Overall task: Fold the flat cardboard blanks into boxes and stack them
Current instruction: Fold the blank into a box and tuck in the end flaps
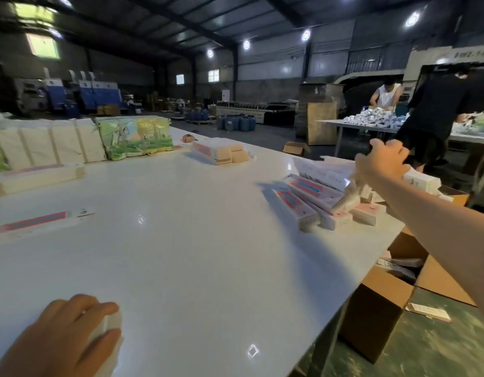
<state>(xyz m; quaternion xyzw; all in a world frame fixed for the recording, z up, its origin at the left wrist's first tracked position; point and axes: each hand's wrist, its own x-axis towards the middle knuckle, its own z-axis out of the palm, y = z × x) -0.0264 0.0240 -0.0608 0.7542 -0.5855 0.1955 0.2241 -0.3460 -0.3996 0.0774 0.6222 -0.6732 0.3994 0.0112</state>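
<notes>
white table (194, 254); right hand (382, 164) blurs over folded boxes (317, 202).

Left hand (69, 333): near left, low, back of hand up; fingers and thumb curled round a small white thing, which cannot be made out further.
Left wrist: runs off the near left corner; forearm out of view.
Right arm (436, 229): bare, stretched from the near right edge out toward the far right, rising to the hand.
Right hand (382, 164): far right, raised, back of hand toward the camera, motion-blurred.
Right fingers (376, 144): curled; a blurred pale piece hangs below the palm, and the hand seems to grip it; exact hold cannot be told.
Hands: well apart, left near, right far.
</notes>
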